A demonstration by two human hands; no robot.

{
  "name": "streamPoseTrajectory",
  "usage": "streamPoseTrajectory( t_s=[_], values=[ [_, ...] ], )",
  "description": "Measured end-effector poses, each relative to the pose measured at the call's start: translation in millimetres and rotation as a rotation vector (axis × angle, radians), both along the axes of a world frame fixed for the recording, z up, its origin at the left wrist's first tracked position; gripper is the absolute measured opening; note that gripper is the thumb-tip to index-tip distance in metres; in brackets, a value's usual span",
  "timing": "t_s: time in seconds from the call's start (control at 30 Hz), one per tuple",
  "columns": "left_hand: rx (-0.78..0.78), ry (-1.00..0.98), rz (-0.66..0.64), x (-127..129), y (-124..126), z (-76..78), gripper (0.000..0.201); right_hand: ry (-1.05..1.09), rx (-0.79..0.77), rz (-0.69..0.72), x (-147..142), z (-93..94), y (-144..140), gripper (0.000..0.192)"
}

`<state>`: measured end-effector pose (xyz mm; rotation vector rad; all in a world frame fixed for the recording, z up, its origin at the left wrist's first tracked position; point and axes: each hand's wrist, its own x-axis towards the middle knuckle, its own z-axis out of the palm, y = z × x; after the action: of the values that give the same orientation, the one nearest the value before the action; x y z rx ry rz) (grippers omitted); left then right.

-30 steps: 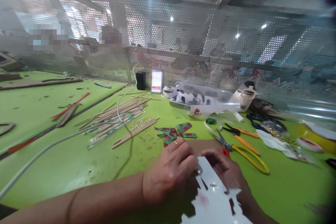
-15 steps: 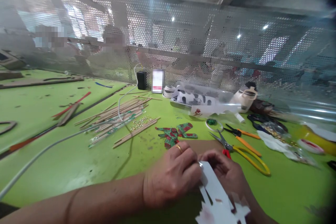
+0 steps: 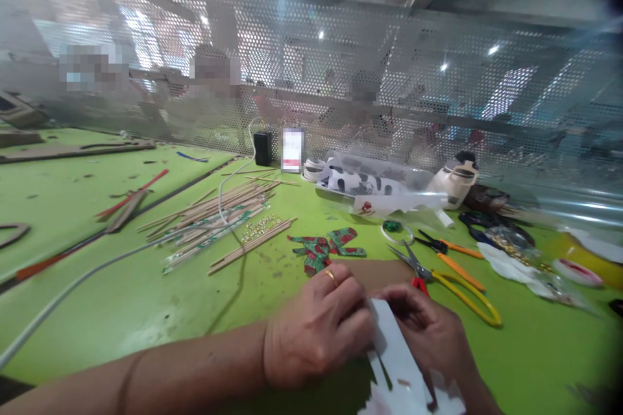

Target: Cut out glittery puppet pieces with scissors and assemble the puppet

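Observation:
My left hand point(image 3: 324, 324), with a ring on one finger, is closed on the upper left edge of a white paper cutout point(image 3: 399, 350). The cutout has slits and jagged edges at its lower end, which runs out of the bottom of the view. My right hand point(image 3: 428, 324) holds the same cutout from the right, its fingers curled behind the top edge. The fingertips of both hands are partly hidden. Just beyond them lie green-and-red patterned pieces point(image 3: 331, 248) and a brown sheet point(image 3: 382, 272). Scissors point(image 3: 452, 282) with yellow and red handles rest right of my right hand.
Thin wooden sticks point(image 3: 195, 211) lie at left by small gold beads point(image 3: 260, 227). A white cable point(image 3: 97, 272) crosses the green table point(image 3: 160, 311). Orange-handled pliers point(image 3: 450, 253), a roll of tape point(image 3: 577, 272) and a jug point(image 3: 452, 181) stand right. A phone point(image 3: 293, 150) leans on the mesh partition.
My right hand has shifted slightly right and down along the cutout. The cutout has moved a little lower with it. My left hand keeps nearly the same place.

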<state>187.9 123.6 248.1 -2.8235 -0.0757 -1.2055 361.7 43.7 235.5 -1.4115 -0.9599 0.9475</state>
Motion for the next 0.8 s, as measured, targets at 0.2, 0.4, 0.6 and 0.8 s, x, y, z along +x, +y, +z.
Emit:
streamPoseTrajectory(
  t_s=[0.2,0.4,0.6,0.8],
  values=[
    [-0.021,-0.002,-0.004,0.0,-0.2,-3.1,0.039,-0.035,0.034,-0.032,-2.4,-4.8,0.2,0.02],
    [-0.024,-0.003,-0.021,-0.3,2.0,-0.7,0.038,0.019,0.074,-0.001,-1.9,-8.1,2.2,0.023],
    [-0.06,-0.028,-0.026,0.0,2.5,-0.9,0.037,0.014,0.066,0.008,0.4,-7.7,2.3,0.022],
    [-0.059,-0.045,-0.025,1.4,1.1,-2.8,0.035,0.0,0.043,-0.005,0.3,-4.9,3.8,0.024]
  ],
)
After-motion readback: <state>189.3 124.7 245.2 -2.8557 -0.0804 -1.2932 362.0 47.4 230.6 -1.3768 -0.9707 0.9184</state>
